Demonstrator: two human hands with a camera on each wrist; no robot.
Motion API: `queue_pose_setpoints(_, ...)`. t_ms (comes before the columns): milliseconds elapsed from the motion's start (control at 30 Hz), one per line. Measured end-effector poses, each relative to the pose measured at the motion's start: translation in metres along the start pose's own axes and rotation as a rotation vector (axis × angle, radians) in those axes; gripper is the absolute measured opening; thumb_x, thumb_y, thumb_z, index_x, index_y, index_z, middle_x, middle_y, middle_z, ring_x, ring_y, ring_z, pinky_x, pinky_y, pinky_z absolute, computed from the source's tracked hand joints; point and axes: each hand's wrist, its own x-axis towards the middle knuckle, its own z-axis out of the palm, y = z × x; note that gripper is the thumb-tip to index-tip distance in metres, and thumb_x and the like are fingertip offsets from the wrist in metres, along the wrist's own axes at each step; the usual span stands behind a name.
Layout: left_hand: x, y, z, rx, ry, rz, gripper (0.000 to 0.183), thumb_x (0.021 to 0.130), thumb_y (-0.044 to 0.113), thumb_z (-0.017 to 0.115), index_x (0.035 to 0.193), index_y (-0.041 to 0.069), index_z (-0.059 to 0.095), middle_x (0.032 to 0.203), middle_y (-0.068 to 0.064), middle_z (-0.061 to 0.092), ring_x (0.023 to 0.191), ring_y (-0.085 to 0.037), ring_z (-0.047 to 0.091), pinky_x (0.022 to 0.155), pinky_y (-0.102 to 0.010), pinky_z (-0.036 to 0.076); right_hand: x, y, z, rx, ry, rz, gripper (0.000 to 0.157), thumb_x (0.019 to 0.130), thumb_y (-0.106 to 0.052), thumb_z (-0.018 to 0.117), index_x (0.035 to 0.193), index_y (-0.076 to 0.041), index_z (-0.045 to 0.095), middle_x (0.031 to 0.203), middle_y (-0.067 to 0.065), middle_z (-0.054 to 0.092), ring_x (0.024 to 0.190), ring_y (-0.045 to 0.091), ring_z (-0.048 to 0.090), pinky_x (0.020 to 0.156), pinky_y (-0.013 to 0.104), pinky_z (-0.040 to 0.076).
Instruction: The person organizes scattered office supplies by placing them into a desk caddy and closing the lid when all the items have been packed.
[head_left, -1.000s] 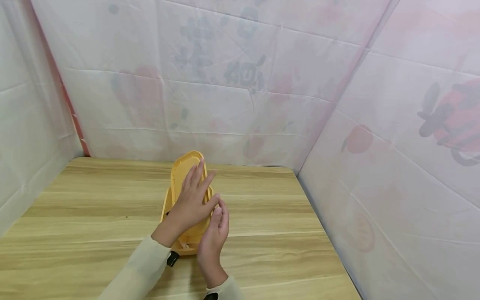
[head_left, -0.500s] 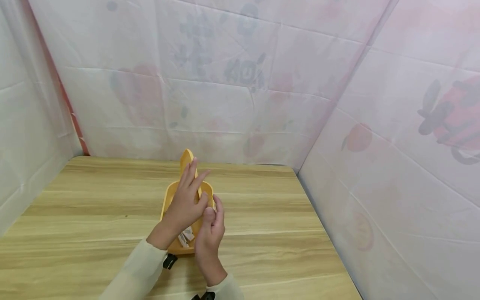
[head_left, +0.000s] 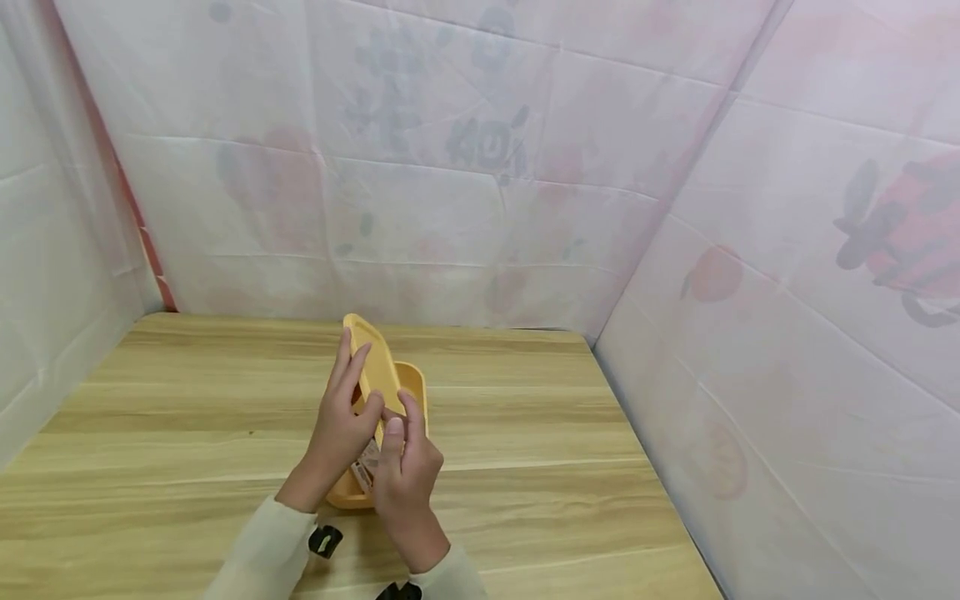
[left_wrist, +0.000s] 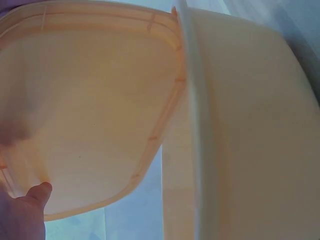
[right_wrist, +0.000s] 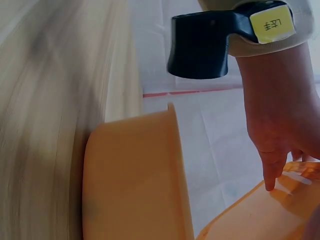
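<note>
A yellow plastic lid (head_left: 380,371) with a raised rim stands tilted over a matching yellow box (head_left: 345,500) on the table. My left hand (head_left: 330,433) holds the lid along its left side. At the lid's lower end, my right hand (head_left: 408,479) pinches the edge between thumb and fingers. White-and-brown printed pieces (head_left: 362,475) lie inside the box, partly hidden by the hands. In the left wrist view, a fingertip touches the lid (left_wrist: 100,100), and the box wall (left_wrist: 255,125) fills the right side. The right wrist view shows the box's outer side (right_wrist: 132,185).
The wood-grain table (head_left: 540,467) extends on both sides of the box. Pale printed cloth walls (head_left: 420,208) enclose its back, left and right. Black camera mounts (head_left: 325,540) sit at both wrists.
The lid has turned from facing right, through nearly edge-on, to leaning left with its rimmed face showing. My left hand moved left and down; the right hand's fingers came onto the lid's lower edge.
</note>
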Motion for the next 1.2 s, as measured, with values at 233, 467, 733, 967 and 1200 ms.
queue_pose_setpoints(233,-0.005,-0.005,-0.01,-0.053,0.092,-0.011,0.067,0.093,-0.004,0.054,0.156,0.012,0.037,0.17,0.001,-0.001,0.152,-0.03,0.022,0.081,-0.001,0.042,0.003,-0.008,0.006,0.034,-0.026,-0.017,0.039,0.096,0.009,0.046,0.133,0.005,0.054,0.103,0.011,0.078,0.052,0.002,0.058,0.053,0.006,0.048)
queue_pose_setpoints(467,-0.011,-0.011,-0.017,-0.133,0.151,-0.039,0.065,0.094,-0.007,0.05,0.156,0.013,0.039,0.17,0.006,0.008,0.15,-0.021,0.028,0.061,-0.008,0.041,0.003,-0.015,0.007,0.044,-0.085,-0.034,0.035,0.098,0.006,0.046,0.13,0.005,0.057,0.104,0.01,0.078,0.085,0.013,0.076,0.074,0.019,0.06)
queue_pose_setpoints(733,-0.017,-0.017,-0.029,-0.295,0.172,-0.103,0.059,0.1,-0.004,0.044,0.157,0.01,0.036,0.17,0.007,0.01,0.157,-0.016,0.011,0.114,-0.008,0.026,0.006,-0.022,-0.001,0.064,-0.15,-0.049,0.033,0.099,0.003,0.045,0.129,0.003,0.059,0.107,0.008,0.076,0.1,0.015,0.074,0.087,0.025,0.059)
queue_pose_setpoints(967,-0.02,-0.024,-0.031,-0.437,0.207,-0.11,0.06,0.098,-0.009,0.04,0.156,0.005,0.035,0.171,0.0,0.009,0.158,-0.017,0.008,0.116,-0.01,0.025,0.009,-0.003,-0.018,0.099,-0.181,0.047,0.036,0.101,0.002,0.043,0.133,-0.003,0.058,0.129,0.011,0.065,0.122,0.024,0.062,0.104,0.034,0.052)
queue_pose_setpoints(1200,-0.023,-0.024,-0.033,-0.598,0.244,-0.157,0.061,0.096,-0.011,0.034,0.156,0.002,0.034,0.171,0.001,0.012,0.158,-0.014,0.008,0.121,-0.015,0.02,0.011,0.03,-0.033,0.295,-0.258,0.59,0.041,0.111,-0.028,0.037,0.147,-0.011,0.047,0.155,0.008,0.043,0.146,0.028,0.038,0.119,0.051,0.035)
